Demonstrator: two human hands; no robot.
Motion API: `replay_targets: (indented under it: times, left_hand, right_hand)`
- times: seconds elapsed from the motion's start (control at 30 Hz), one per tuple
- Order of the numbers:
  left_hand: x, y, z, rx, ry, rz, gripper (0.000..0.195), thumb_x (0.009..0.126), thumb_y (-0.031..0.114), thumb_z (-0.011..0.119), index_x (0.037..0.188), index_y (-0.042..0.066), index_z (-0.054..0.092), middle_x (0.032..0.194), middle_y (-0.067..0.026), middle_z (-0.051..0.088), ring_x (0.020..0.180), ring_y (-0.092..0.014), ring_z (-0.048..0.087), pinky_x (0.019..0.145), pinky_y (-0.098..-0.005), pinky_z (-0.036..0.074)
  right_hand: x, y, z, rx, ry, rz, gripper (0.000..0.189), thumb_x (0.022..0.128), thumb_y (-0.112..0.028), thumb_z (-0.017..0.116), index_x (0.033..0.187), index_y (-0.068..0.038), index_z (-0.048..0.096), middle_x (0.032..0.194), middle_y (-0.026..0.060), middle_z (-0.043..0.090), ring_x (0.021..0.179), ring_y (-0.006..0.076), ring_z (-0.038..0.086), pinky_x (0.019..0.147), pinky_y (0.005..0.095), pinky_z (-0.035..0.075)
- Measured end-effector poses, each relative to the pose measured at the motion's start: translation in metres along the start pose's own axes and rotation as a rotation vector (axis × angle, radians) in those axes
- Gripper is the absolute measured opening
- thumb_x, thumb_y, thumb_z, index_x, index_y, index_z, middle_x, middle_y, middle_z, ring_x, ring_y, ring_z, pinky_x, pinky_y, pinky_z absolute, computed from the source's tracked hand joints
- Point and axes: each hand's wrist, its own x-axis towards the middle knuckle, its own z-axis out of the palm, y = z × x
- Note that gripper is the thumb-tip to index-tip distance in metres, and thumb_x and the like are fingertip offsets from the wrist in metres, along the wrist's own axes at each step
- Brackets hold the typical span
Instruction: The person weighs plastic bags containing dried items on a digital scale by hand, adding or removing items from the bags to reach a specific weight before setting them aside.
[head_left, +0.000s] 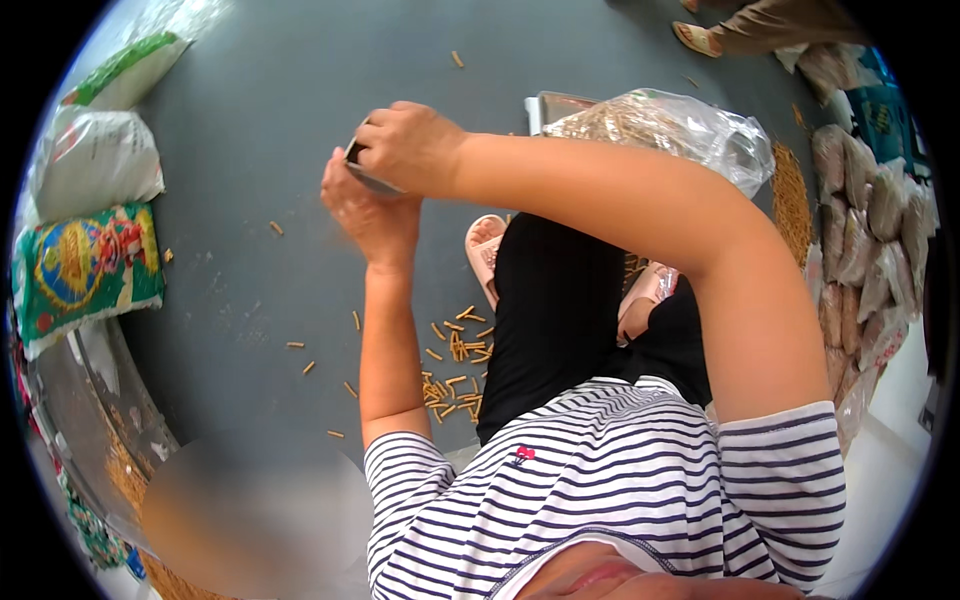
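Both my hands are raised over the grey floor, holding a small, dark, flat-sided object (376, 183) between them. My left hand (371, 214) supports it from below and the left side. Curled over its top is my right hand (409, 146), which hides much of it, so its kind cannot be told. Beyond my right forearm lies a clear plastic bag (637, 116) filled with thin tan pieces. It rests on a metal tray or scale platform (574, 103) with a white edge. Short tan sticks (457, 349) are scattered on the floor beside my leg.
Filled sacks, one green and printed (90, 270) and one white (101, 161), stand along the left. Packed clear bags (862, 247) are stacked at the right beside a heap of tan sticks (791, 206). Another person's sandalled foot (699, 39) is at the top right.
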Motion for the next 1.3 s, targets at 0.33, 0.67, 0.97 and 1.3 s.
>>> replay_targets:
  times: [0.33,0.67,0.97,1.3]
  left_hand:
    - [-0.013,0.006,-0.006,-0.035,0.027,-0.114,0.091,0.055,0.030,0.084,0.125,0.000,0.035,0.115,-0.0190,0.048,0.107,-0.036,0.046,0.091,-0.0457,0.037]
    - [-0.051,-0.014,-0.002,-0.089,0.006,-0.216,0.093,0.055,0.030,0.084,0.126,-0.002,0.033,0.116,-0.0202,0.047,0.109,-0.038,0.045,0.092,-0.0458,0.037]
    - [-0.204,-0.123,0.055,0.059,-0.239,-0.560,0.106,0.053,0.036,0.086,0.130,-0.003,0.025,0.121,-0.0217,0.042,0.114,-0.039,0.041,0.097,-0.0438,0.036]
    - [-0.210,-0.081,-0.013,-0.052,-0.099,-0.541,0.096,0.073,0.049,0.071,0.135,-0.006,0.023,0.135,-0.0223,0.033,0.125,-0.034,0.035,0.108,-0.0427,0.026]
  right_hand:
    - [-0.020,-0.011,-0.004,0.102,0.132,0.051,0.014,0.065,-0.011,0.063,0.078,-0.016,0.062,0.101,-0.0005,0.053,0.091,0.0169,0.053,0.075,0.0298,0.043]
    - [-0.012,-0.027,0.004,0.314,-0.034,0.435,0.004,0.073,-0.008,0.059,0.077,-0.008,0.060,0.074,0.0062,0.059,0.073,0.0275,0.057,0.065,0.0375,0.047]
    - [-0.041,0.005,-0.053,0.965,-0.058,1.131,0.022,0.078,-0.010,0.064,0.097,0.000,0.061,0.084,0.0118,0.065,0.078,0.0204,0.063,0.067,0.0323,0.051]
    - [-0.193,0.013,-0.202,1.427,0.611,1.236,0.035,0.086,-0.009,0.061,0.117,0.005,0.051,0.105,0.0092,0.061,0.093,0.0129,0.061,0.085,0.0259,0.050]
